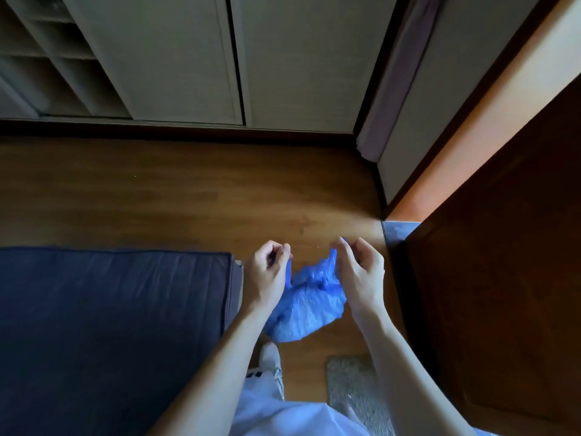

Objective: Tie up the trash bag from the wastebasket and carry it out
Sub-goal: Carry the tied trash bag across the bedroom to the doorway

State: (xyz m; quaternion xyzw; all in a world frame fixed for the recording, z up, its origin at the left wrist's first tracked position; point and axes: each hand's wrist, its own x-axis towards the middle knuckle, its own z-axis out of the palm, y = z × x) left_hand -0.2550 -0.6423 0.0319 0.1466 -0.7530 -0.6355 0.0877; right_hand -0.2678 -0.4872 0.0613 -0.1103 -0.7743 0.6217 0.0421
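Above the brown wooden floor, the left hand and right hand each pinch, grip closed, an end of the crinkled blue plastic trash bag.

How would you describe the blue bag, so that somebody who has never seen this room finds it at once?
Start at the dark blue mattress on the wooden floor. Just right of its corner, the left hand and the right hand each pinch one end of the blue bag. It is the only crinkled, bright blue plastic thing here.

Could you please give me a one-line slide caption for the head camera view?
Left hand and right hand each pull up an end of a blue trash bag above the wooden floor.
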